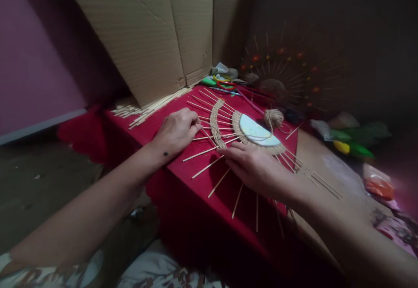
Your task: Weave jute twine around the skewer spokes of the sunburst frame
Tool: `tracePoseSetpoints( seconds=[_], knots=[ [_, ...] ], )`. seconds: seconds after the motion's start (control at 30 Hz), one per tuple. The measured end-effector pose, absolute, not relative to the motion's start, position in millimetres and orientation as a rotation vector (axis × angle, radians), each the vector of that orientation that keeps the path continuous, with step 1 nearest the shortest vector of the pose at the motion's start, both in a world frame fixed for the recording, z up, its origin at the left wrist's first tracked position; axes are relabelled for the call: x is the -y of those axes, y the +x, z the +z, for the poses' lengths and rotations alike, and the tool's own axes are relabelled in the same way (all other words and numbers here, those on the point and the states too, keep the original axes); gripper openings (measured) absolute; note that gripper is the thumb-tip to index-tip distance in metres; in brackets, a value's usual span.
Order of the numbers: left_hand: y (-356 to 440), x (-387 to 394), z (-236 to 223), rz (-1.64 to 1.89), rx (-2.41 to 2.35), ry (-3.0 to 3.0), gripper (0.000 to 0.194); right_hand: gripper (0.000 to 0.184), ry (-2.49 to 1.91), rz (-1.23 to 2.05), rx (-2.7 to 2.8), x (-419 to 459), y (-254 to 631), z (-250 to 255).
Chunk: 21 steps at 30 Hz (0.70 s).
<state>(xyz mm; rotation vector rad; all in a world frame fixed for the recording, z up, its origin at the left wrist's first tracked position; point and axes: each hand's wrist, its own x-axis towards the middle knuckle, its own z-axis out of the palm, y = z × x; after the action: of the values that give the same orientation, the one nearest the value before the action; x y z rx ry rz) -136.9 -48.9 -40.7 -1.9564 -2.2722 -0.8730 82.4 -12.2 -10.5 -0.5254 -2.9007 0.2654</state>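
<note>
A fan-shaped piece of thin wooden sticks (204, 153) lies on the red cloth, with a pale half-round panel (256, 130) at its centre. Jute twine forms a woven inner border around the panel and an outer curved band (214, 120) across the sticks. My left hand (179, 127), left of the band, pinches a loose strand of twine between thumb and fingertips. My right hand (253, 164) reaches over the lower sticks, its fingers together and closed at the band's lower end; its palm covers part of the piece. A twine ball (273, 118) sits beyond the panel.
Loose sticks (160, 106) lie along the table's left edge beside a standing cardboard sheet (146, 31). Red-handled scissors (226, 85) and other supplies sit at the back. A similar decorated stick fan (281, 68) stands behind. Plastic packets (379, 181) lie at right.
</note>
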Motion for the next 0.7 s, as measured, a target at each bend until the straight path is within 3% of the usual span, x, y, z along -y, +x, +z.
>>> tracePoseSetpoints(
  seconds=[0.23,0.5,0.7],
  knots=[
    [-140.0,45.8,-45.4,-0.892,2.262,-1.954,0.015,0.022,-0.622,0.205,2.909,-1.1,40.8,-9.0],
    [-141.9,48.4,-44.8,-1.0,2.265,-1.936,0.013,0.018,-0.419,0.246,2.931,-9.7,43.1,-23.1],
    [-139.9,50.6,-42.7,-1.1,2.283,-1.91,0.013,0.013,-0.432,0.047,3.033,-10.0,38.7,-19.3]
  ],
)
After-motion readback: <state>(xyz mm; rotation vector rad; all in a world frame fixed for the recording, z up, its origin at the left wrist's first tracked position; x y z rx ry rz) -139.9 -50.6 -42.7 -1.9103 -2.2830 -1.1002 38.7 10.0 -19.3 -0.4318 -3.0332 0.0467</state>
